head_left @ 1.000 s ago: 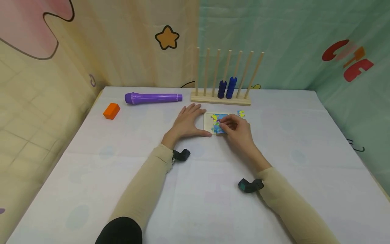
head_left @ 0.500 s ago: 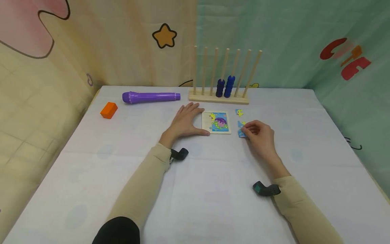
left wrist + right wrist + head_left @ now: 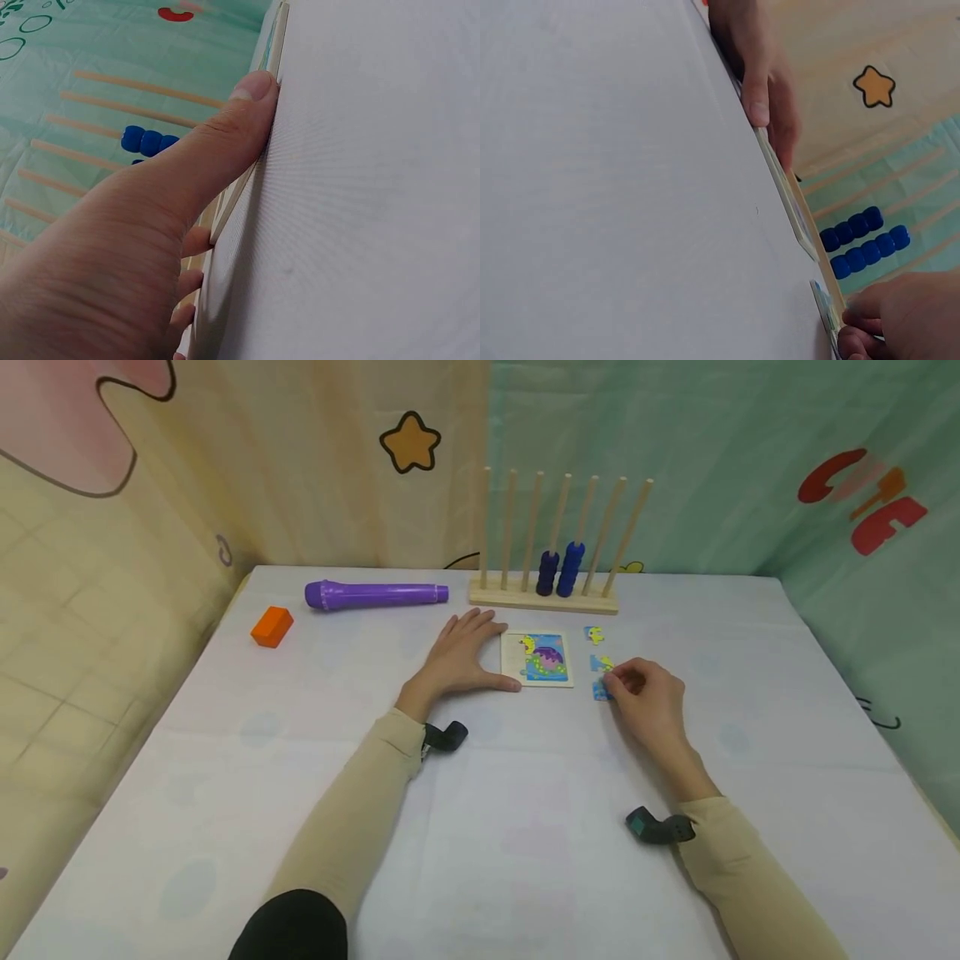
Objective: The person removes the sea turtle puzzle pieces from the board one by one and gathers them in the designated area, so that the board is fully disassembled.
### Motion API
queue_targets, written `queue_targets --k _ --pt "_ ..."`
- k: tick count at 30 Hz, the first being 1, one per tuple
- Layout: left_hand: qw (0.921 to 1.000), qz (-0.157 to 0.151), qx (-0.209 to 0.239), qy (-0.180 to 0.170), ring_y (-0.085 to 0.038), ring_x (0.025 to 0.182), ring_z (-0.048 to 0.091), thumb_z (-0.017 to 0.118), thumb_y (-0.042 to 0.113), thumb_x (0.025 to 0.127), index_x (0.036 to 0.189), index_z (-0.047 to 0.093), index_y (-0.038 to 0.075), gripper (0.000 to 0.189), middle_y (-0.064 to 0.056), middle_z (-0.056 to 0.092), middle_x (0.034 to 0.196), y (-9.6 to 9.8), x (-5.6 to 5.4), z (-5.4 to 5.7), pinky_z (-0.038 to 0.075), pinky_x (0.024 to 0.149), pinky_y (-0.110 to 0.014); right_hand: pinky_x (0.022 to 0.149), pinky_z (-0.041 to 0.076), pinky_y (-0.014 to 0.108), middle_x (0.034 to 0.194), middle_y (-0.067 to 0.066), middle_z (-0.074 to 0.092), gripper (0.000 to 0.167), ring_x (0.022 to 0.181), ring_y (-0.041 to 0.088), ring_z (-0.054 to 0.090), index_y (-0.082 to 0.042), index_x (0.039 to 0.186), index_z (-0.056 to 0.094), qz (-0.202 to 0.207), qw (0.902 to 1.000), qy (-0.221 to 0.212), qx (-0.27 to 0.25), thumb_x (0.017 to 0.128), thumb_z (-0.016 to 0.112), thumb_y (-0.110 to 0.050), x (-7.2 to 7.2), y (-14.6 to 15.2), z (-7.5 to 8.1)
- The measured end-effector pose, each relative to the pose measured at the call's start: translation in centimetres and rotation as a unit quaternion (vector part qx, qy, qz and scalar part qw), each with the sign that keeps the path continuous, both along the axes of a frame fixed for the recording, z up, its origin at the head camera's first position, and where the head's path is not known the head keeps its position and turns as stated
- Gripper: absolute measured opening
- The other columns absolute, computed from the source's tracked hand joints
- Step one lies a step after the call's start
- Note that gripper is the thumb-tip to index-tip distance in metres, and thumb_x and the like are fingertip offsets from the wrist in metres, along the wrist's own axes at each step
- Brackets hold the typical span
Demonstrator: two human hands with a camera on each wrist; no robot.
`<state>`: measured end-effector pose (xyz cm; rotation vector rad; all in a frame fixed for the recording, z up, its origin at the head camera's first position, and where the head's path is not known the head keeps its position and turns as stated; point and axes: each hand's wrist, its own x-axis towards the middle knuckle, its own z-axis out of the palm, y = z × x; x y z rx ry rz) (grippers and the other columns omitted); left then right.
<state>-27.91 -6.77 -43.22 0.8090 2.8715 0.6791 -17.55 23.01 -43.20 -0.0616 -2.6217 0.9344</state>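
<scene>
A small puzzle board (image 3: 513, 652) with a dinosaur picture lies mid-table; bare wood shows along its left side. My left hand (image 3: 457, 660) spans that side, fingers at the far edge and straight thumb at the near edge. To its right, loose puzzle pieces lie in a column: a yellow-and-blue far piece (image 3: 594, 634), a middle piece (image 3: 597, 662) and a blue near piece (image 3: 601, 692). My right hand (image 3: 651, 706) has thumb and fingers curled together at the near piece, partly hiding it. In the right wrist view, those fingertips (image 3: 862, 311) meet beside a thin piece edge.
Behind the board stands a wooden peg rack (image 3: 543, 601) with dark blue beads (image 3: 570, 570) on two of its rods. A purple toy microphone (image 3: 375, 596) lies at the back left, and an orange block (image 3: 272, 627) near the left edge. Curtains hang behind the table.
My right hand has moved from the puzzle board rightward to the loose pieces, uncovering the dinosaur picture. Over the last half second it has hardly shifted. My left hand has stayed at the board.
</scene>
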Motion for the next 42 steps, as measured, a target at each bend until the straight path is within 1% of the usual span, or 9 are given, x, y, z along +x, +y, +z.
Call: queue_targets --k 6,10,18,23,27,29,34,38,42 --pt "1.0000 0.002 -0.004 -0.001 -0.027 0.165 0.007 0.081 0.076 0.074 0.162 0.042 0.022 0.111 -0.004 0.022 0.177 0.0 0.0 0.0 -0.002 0.135 -0.048 0.069 0.042 0.016 0.090 0.015 0.073 0.013 0.080 0.027 0.065 0.000 0.099 0.074 0.005 0.9995 0.028 -0.016 0.098 0.074 -0.012 -0.6 -0.8 0.1" --pt "1.0000 0.003 -0.002 0.004 -0.028 0.165 0.009 0.081 0.076 0.073 0.162 0.042 0.022 0.111 -0.005 0.023 0.176 0.0 -0.1 0.0 -0.001 0.135 -0.048 0.070 0.044 0.017 0.092 0.016 0.073 0.011 0.081 0.028 0.067 0.001 0.099 0.074 0.027 0.9985 0.042 -0.025 0.097 0.074 -0.010 -1.8 -2.0 0.6" --pt "0.9999 0.008 -0.006 0.009 -0.028 0.165 0.011 0.081 0.076 0.074 0.161 0.043 0.022 0.110 -0.006 0.025 0.176 -0.3 -0.3 0.1 0.001 0.135 -0.049 0.079 0.053 0.035 0.100 0.019 0.073 0.014 0.089 0.032 0.069 0.004 0.104 0.073 0.082 0.9942 0.033 -0.061 0.098 0.071 -0.009 -6.1 -7.0 1.0" --pt "0.9999 0.005 0.001 0.013 -0.027 0.165 0.012 0.082 0.076 0.073 0.160 0.046 0.022 0.109 -0.005 0.027 0.175 -0.1 -0.4 -0.1 0.002 0.135 -0.050 0.091 0.050 0.045 0.106 0.021 0.070 0.024 0.099 0.036 0.063 0.004 0.111 0.073 0.091 0.9940 0.018 -0.058 0.095 0.077 -0.013 -7.9 -9.0 0.7" --pt "0.9999 0.004 -0.006 0.013 -0.026 0.165 0.010 0.081 0.077 0.073 0.160 0.045 0.022 0.109 -0.005 0.027 0.175 0.0 -0.3 -0.3 0.002 0.135 -0.049 0.097 0.045 0.050 0.110 0.021 0.064 0.033 0.104 0.037 0.057 0.003 0.112 0.073 0.083 0.9956 0.013 -0.041 0.091 0.083 -0.021 -8.4 -9.5 -0.2" --pt "0.9999 0.003 -0.010 0.010 -0.026 0.165 0.010 0.081 0.077 0.073 0.161 0.045 0.022 0.110 -0.005 0.026 0.175 0.2 -0.2 -0.2 0.001 0.135 -0.049 0.098 0.045 0.050 0.110 0.021 0.063 0.033 0.105 0.036 0.056 0.002 0.110 0.073 0.075 0.9967 0.014 -0.028 0.091 0.084 -0.022 -8.4 -9.5 -0.5" --pt "0.9998 0.009 -0.016 0.008 -0.027 0.165 0.010 0.082 0.075 0.073 0.160 0.045 0.022 0.109 -0.005 0.026 0.175 0.0 0.0 0.1 0.002 0.135 -0.049 0.099 0.049 0.051 0.109 0.018 0.065 0.035 0.108 0.037 0.059 0.001 0.105 0.071 0.061 0.9977 0.017 0.025 0.091 0.083 -0.029 -8.5 -10.2 -0.3" --pt "0.9998 0.009 -0.017 0.008 -0.027 0.165 0.010 0.081 0.076 0.074 0.161 0.044 0.022 0.109 -0.005 0.025 0.175 0.0 0.0 0.0 0.001 0.135 -0.049 0.095 0.052 0.052 0.106 0.016 0.067 0.034 0.106 0.037 0.062 0.000 0.101 0.070 0.040 0.9969 0.023 0.064 0.092 0.080 -0.031 -8.5 -10.5 -0.1" --pt "0.9999 0.004 -0.009 0.008 -0.027 0.165 0.010 0.081 0.076 0.073 0.161 0.045 0.022 0.109 -0.006 0.025 0.175 0.3 -0.1 -0.2 0.001 0.135 -0.049 0.089 0.053 0.052 0.099 0.015 0.068 0.030 0.098 0.036 0.063 0.000 0.096 0.072 0.025 0.9961 0.050 0.068 0.092 0.077 -0.029 -8.5 -10.3 -0.4"
